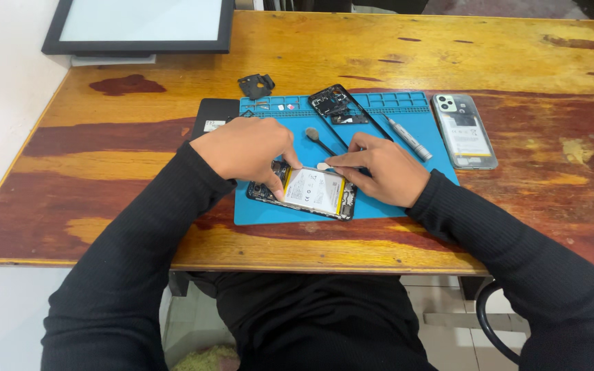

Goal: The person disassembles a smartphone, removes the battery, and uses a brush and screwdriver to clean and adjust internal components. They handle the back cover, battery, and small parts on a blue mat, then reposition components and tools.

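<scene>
The scene is evenly and softly lit, bright enough to read surface detail across the wooden table (414, 62). A pale sheen lies on the varnish near the far edge, and the framed panel (139, 24) at top left is washed nearly white. Shadows under the hands are faint and short. Focus is fairly sharp centrally; the wide lens bows the table's edges, and the black sleeves lose detail.

Both hands (249, 148) (383, 168) lowered, fingertips pinched together (sleeves black).
</scene>
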